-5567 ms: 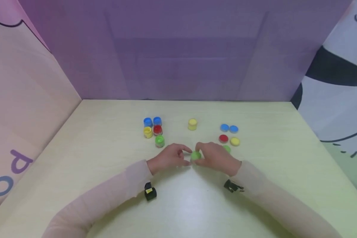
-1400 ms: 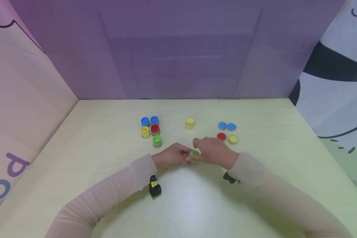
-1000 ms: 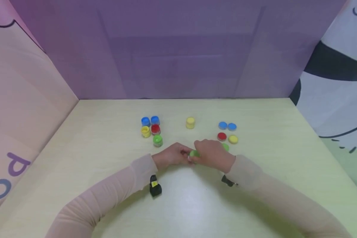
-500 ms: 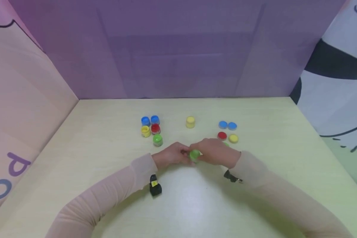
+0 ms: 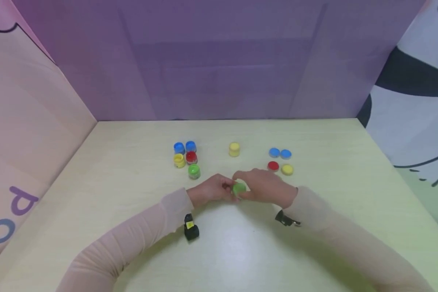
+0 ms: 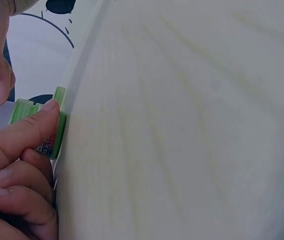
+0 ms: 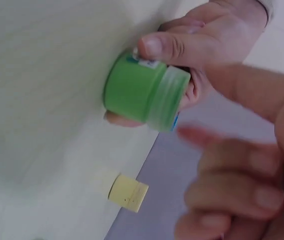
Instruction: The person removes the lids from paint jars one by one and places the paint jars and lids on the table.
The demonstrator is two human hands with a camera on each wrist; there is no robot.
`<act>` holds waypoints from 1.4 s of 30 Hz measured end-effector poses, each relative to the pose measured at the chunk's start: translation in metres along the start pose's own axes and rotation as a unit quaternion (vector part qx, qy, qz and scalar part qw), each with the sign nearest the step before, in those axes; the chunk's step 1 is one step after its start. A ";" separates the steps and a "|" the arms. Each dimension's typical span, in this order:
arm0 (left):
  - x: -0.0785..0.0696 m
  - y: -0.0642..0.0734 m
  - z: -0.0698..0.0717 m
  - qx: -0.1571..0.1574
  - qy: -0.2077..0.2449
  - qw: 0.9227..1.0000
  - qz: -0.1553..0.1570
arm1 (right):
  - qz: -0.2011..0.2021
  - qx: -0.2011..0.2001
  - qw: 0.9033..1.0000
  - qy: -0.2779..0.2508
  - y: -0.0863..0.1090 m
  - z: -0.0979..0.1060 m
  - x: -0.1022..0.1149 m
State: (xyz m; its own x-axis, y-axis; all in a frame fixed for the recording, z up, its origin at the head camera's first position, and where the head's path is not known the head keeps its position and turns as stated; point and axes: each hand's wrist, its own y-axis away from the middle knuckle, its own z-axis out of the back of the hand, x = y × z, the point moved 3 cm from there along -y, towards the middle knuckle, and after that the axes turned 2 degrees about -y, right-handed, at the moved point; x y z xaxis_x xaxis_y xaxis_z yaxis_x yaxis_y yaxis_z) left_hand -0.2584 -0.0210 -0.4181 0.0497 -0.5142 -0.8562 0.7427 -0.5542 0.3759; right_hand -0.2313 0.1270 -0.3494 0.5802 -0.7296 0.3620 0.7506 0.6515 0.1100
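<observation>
Near the middle of the table, my left hand (image 5: 211, 190) holds a small green jar (image 5: 239, 188). In the left wrist view its thumb lies along the side of the jar (image 6: 46, 142). The right wrist view shows the jar (image 7: 131, 90) tipped sideways in the picture, with a paler, translucent top part. My right hand (image 5: 268, 187) hovers around the top from the right. Its thumb and loosely bent fingers (image 7: 232, 165) stand apart from the jar in the right wrist view. A green lid (image 6: 59, 94) lies beyond the jar, hidden behind my right hand in the head view.
Left of centre stand blue jars (image 5: 179, 148), a yellow jar (image 5: 179, 161), a red jar (image 5: 191, 157) and a green jar (image 5: 194, 172). A yellow lidded jar (image 5: 234, 149) stands farther back. Blue lids (image 5: 274, 152), a red lid (image 5: 273, 166) and a yellow lid (image 5: 287, 170) lie right.
My left hand has taken hold of the green jar since the oldest frame. My right hand has moved repeatedly about its top, and its fingers have now spread off it. The other jars stay put.
</observation>
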 end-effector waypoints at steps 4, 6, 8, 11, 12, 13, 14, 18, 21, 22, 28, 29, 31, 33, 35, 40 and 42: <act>0.000 -0.001 -0.001 -0.001 0.006 1.000 0.003 | -0.076 -0.018 0.997 0.018 -0.001 -0.003 -0.001; 0.000 0.000 -0.001 -0.001 0.006 1.000 0.003 | -0.102 -0.012 0.994 0.028 -0.002 -0.005 0.000; 0.000 0.000 -0.001 0.000 0.007 1.000 0.000 | -0.119 -0.002 0.992 0.031 -0.003 -0.007 0.000; -0.001 0.000 -0.001 0.000 0.007 1.000 -0.004 | -0.132 0.009 0.991 0.027 -0.004 -0.009 0.002; 0.000 0.001 -0.001 0.000 0.007 1.000 -0.004 | -0.132 0.010 0.991 0.026 -0.005 -0.009 0.002; 0.000 0.001 -0.001 0.000 0.008 1.000 -0.002 | -0.132 0.012 0.991 0.026 -0.005 -0.009 0.002; 0.000 0.000 -0.001 0.000 0.010 1.000 0.001 | -0.132 0.013 0.991 0.026 -0.005 -0.009 0.002; 0.000 0.000 -0.001 -0.002 0.009 1.000 -0.001 | -0.122 0.009 0.992 0.032 -0.005 -0.006 0.003; 0.001 -0.001 0.000 -0.003 0.005 1.000 -0.004 | -0.111 0.006 0.993 0.031 -0.005 -0.004 0.003; 0.001 -0.001 -0.001 -0.003 0.005 1.000 -0.005 | -0.105 0.006 0.994 0.030 -0.005 -0.003 0.003; 0.002 -0.002 0.000 -0.004 0.006 1.000 -0.001 | -0.057 0.013 0.998 0.019 -0.005 -0.002 0.002; 0.002 -0.002 0.000 -0.004 0.005 1.000 0.001 | -0.045 0.014 0.999 0.019 -0.005 -0.003 0.002; 0.003 -0.002 0.000 -0.003 0.003 1.000 0.002 | -0.021 0.017 0.999 0.017 -0.005 -0.002 0.001; 0.003 -0.003 0.000 -0.001 0.001 1.000 0.004 | 0.009 0.016 1.000 0.015 -0.004 -0.001 0.000; 0.004 -0.003 0.000 0.001 0.002 1.000 0.004 | 0.034 0.012 0.999 0.017 -0.003 0.000 -0.002; 0.004 -0.003 0.000 0.003 0.003 1.000 0.004 | 0.051 0.006 0.999 0.018 -0.001 0.001 -0.003; 0.004 -0.004 0.000 0.002 0.004 1.000 0.003 | 0.022 0.003 1.000 0.015 -0.002 0.001 -0.003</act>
State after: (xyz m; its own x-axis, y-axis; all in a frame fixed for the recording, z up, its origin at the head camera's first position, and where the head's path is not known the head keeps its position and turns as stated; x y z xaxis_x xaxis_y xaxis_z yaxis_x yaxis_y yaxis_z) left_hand -0.2608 -0.0207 -0.4226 0.0592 -0.5119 -0.8570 0.7391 -0.5546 0.3823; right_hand -0.2344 0.1278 -0.3499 0.6223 -0.7057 0.3387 0.7220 0.6846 0.0997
